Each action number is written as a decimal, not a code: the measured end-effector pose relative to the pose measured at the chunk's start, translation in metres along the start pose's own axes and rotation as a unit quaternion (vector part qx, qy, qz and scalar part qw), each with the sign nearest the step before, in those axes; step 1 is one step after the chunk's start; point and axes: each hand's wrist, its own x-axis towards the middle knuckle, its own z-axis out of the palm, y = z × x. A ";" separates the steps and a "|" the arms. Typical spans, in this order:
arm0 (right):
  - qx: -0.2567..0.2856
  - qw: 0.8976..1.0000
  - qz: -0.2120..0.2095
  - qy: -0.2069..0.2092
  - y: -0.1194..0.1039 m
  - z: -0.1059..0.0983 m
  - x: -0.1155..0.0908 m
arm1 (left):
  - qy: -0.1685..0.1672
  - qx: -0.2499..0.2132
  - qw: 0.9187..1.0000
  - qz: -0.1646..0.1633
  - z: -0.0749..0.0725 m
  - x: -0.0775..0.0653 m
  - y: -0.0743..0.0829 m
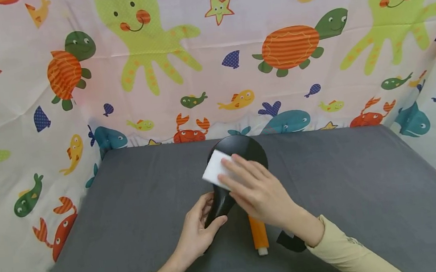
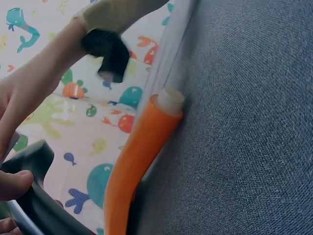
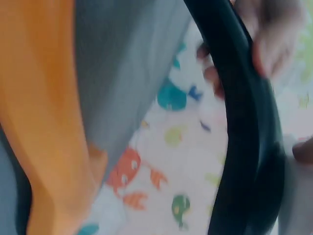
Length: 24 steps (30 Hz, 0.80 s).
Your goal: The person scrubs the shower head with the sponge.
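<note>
In the head view my left hand [image 1: 196, 230] grips a smooth black curved handle [image 1: 222, 200], thumb on the near side and fingers behind. My right hand [image 1: 262, 193] holds a white sponge block [image 1: 214, 168] against the upper part of the black handle, its fingers laid over the block. A round black disc [image 1: 241, 146] shows behind the sponge and overlaps the handle's top; their join is hidden. Beside them lies a curved orange tube-like handle [image 1: 259, 234] with a whitish end piece [image 2: 171, 99], its far part hidden under my right hand.
The grey cloth-covered table [image 1: 136, 199] stretches to both sides. A curtain [image 1: 211, 78] printed with sea animals hangs along the back and sides. Dark wrist mounts [image 1: 291, 241] hang by my forearms, the right one close to the orange handle's end.
</note>
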 end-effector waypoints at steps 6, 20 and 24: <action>-0.001 0.988 0.135 0.076 0.029 -0.002 0.006 | 0.014 0.009 1.000 -0.010 0.001 0.000 0.002; 0.027 0.992 0.110 0.060 0.023 0.002 0.016 | 0.048 0.035 0.998 0.036 0.005 0.001 -0.003; 0.018 0.984 0.157 0.086 0.028 0.003 0.018 | 0.060 0.046 0.996 0.043 0.006 0.000 -0.003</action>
